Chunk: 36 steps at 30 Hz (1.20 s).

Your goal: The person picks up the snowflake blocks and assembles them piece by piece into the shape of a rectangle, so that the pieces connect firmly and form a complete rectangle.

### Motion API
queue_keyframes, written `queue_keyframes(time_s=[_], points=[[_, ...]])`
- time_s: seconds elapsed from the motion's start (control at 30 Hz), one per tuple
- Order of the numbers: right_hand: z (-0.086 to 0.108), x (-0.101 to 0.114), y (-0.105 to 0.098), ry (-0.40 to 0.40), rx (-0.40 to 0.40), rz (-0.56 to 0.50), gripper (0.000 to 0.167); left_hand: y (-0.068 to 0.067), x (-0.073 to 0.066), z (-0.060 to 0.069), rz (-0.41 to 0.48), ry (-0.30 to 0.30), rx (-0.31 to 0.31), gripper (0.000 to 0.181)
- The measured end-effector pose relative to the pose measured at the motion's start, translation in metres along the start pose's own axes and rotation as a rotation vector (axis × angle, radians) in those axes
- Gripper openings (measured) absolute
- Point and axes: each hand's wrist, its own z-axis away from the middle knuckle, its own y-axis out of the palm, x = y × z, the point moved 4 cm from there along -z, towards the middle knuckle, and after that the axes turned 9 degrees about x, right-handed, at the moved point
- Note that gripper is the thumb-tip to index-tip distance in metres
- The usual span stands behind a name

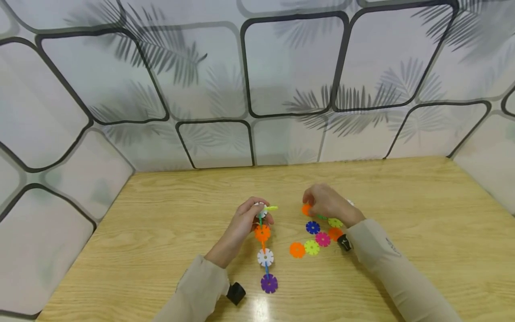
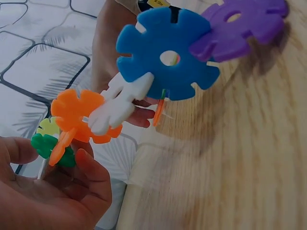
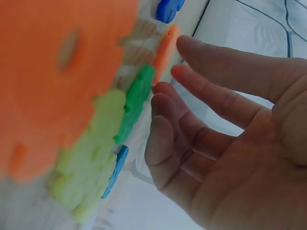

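I have the left hand pinching the far end of a chain of notched discs, thumb over a white disc from which a yellow disc sticks out edge-on. I judge that the grip sits there to steady that end, leaving the length to run back towards the body, down to the purple disc. My right hand is over the loose discs, its fingers at an orange disc; the right wrist view shows the fingers apart, not clamped on anything, though I cannot tell whether a tip touches that disc. The others lie close by, probably for easy reach: a dark blue disc, a pink disc and more in orange, yellow and green. From the head, the chain's blue disc is just a thin strip, while the left wrist view gives me its full face, slotted crosswise between its neighbours. That view also shows a green disc between thumb and fingers, and the right wrist view a lighter blue disc that I cannot pick out from above.
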Motion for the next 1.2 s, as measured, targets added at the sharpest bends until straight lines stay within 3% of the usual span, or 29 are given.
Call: queue_keyframes(time_s=[0.23, 0.43, 0.7, 0.9, 1.2], points=[[-0.002, -0.003, 0.002, 0.02, 0.008, 0.019, 0.024, -0.001, 0.0, -0.001, -0.013, 0.002, 0.015, 0.031], [-0.003, -0.004, 0.004, -0.029, -0.021, -0.001, 0.022, -0.001, 0.001, -0.002, -0.008, -0.018, 0.015, 0.027], [0.003, -0.009, -0.004, -0.1, -0.069, -0.118, 0.018, 0.001, 0.001, -0.003, -0.002, -0.007, 0.036, 0.023], [0.001, -0.002, -0.006, -0.168, -0.04, -0.263, 0.012, 0.001, 0.003, -0.004, -0.035, -0.016, 0.025, 0.014], [0.003, 0.008, -0.003, -0.189, -0.034, -0.403, 0.009, 0.004, 0.004, -0.003, -0.066, -0.025, 0.043, 0.013]])
